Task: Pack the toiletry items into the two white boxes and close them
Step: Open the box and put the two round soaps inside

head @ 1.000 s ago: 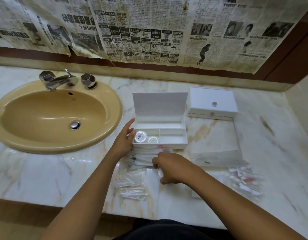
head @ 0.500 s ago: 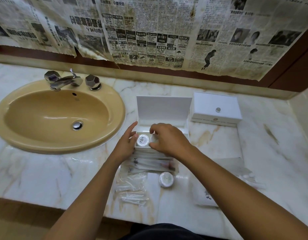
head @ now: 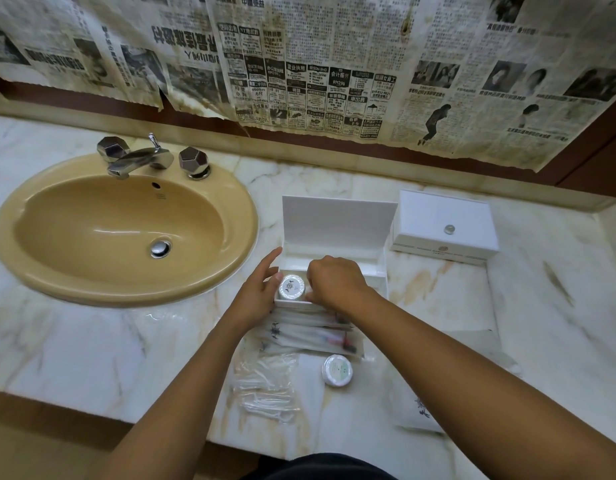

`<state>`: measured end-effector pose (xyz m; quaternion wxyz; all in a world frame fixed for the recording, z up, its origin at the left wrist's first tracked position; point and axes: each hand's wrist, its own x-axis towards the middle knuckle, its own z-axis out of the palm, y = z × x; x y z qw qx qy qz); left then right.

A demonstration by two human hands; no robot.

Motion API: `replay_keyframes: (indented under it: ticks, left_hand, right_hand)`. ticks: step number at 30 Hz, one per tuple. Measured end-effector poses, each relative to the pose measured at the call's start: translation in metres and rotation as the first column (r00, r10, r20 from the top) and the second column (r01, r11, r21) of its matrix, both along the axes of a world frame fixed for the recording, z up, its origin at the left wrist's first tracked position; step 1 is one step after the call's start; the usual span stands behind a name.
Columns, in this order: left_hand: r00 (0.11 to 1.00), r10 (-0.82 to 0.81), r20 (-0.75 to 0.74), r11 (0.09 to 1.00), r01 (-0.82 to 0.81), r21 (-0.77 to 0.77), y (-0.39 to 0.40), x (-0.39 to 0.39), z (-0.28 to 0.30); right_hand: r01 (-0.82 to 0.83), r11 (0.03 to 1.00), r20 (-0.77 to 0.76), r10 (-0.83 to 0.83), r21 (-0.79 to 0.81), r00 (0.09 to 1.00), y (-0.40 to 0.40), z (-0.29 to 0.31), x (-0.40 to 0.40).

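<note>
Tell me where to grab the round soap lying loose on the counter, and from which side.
Pinch the round soap across its rim, coming straight down from above. It lies flat on the counter, a low disc with its broad wrapped face up, so only the edges offer opposing surfaces. Bare marble surrounds it; the packets sit just behind. The right hand is likely nearer.

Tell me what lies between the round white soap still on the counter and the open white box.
The round white soap lies on the marble counter, nearer the person than the open white box. Between them lie flat clear-wrapped sachets, and the right hand is over the box's front compartments. Lifted over these, nothing visible blocks it.
</note>
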<state>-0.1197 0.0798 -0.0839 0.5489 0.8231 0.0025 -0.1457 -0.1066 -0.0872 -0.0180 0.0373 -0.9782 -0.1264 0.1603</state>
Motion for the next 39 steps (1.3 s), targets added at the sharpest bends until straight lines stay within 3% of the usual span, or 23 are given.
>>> replay_keyframes:
  ticks: [10,17,26,39]
  left_hand:
    - [1.0,-0.005,-0.006,1.0,0.006,0.016,0.0,0.001,0.002]
    - [1.0,-0.009,-0.002,0.999,0.009,0.036,0.0,0.0,0.002]
    - [1.0,0.001,-0.017,1.0,-0.001,0.019,-0.001,-0.001,0.005]
    - [0.999,0.012,-0.04,1.0,-0.012,0.005,-0.002,-0.001,0.007]
  right_hand:
    - [0.001,1.0,0.015,0.0,-0.011,1.0,-0.003,-0.003,0.001]
    - [0.105,0.99,-0.091,-0.096,0.096,0.991,-0.007,-0.007,-0.002]
    - [0.081,0.948,-0.016,-0.08,0.306,0.997,-0.014,0.02,-0.032]
    - [-0.17,0.983,-0.203,0.181,0.073,0.962,-0.016,0.011,-0.087]
